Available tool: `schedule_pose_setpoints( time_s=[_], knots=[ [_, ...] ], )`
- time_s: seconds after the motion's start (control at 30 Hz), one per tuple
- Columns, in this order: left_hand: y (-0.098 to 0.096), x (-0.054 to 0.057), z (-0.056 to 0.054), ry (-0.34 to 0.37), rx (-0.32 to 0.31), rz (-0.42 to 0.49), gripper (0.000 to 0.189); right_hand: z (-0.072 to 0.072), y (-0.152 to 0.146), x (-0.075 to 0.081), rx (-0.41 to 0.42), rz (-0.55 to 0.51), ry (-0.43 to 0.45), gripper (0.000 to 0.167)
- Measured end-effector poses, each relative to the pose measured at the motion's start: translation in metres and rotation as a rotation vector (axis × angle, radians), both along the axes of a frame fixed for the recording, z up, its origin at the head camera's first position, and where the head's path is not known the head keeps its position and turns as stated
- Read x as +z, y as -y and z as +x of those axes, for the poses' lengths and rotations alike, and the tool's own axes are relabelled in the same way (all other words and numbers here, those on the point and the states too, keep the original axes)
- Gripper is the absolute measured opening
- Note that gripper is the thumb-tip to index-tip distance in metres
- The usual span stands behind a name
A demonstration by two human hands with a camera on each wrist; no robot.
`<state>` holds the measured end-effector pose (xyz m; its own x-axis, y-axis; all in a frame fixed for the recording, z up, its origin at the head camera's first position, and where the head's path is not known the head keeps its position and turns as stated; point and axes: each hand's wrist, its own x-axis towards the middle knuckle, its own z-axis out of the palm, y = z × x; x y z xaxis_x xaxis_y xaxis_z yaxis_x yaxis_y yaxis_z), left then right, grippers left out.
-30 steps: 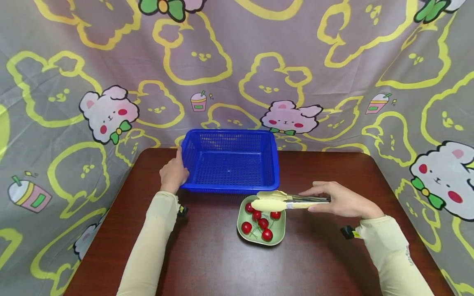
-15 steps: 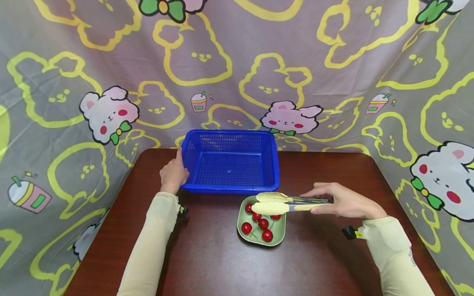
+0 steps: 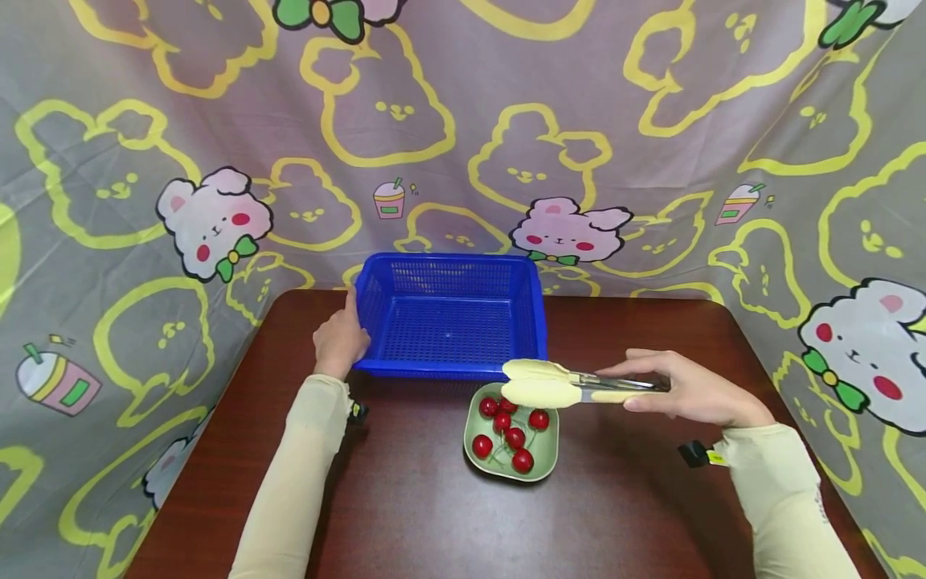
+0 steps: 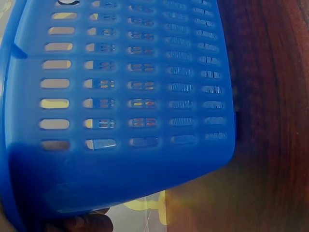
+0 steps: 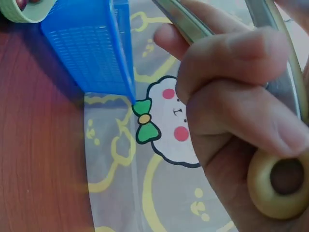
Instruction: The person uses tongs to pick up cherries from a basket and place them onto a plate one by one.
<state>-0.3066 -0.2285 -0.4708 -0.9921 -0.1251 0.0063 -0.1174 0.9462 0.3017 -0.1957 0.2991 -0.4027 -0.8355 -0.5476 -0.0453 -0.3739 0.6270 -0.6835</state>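
Note:
Blue plastic basket [image 3: 448, 330] with slotted walls stands at the back of the table. At its left side my left hand [image 3: 338, 338] grips the rim, index finger along the edge; in the left wrist view fingertips [image 4: 91, 223] show below the wall [image 4: 130, 164]. My right hand [image 3: 687, 390] holds pale-yellow-tipped metal tongs [image 3: 542, 382] sideways, fingers wrapped round the arms in the right wrist view. The tong heads hover over the far edge of a green dish [image 3: 470, 462], slightly apart, with no fruit showing between them. Several red cherries [image 3: 522, 460] with green stems lie in the dish.
The dark brown table [image 3: 405, 498] carries the basket and, just in front of it, the dish. A patterned fabric curtain [image 3: 434, 177] hangs close behind and along both sides. The tongs pass near the basket's front right corner.
My right hand has moved right and slightly up with the tongs, which now uncover more cherries in the dish. My left hand and the basket have stayed in place.

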Motion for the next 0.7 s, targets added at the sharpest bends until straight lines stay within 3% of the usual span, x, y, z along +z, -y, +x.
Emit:
schedule_pose_setpoints(
  time_s=[0.23, 0.4, 0.7],
  knots=[
    [0.001, 0.000, 0.000, 0.010, 0.005, 0.001, 0.086, -0.003, -0.002, 0.007, -0.135, -0.074, -0.021, 0.047],
    [0.000, 0.000, 0.000, 0.007, 0.002, 0.000, 0.086, -0.008, -0.003, 0.007, -0.238, -0.169, -0.099, 0.052],
    [0.000, 0.001, 0.001, -0.001, -0.001, 0.009, 0.089, -0.015, -0.003, 0.005, -0.363, -0.162, -0.220, 0.056]
  ],
)
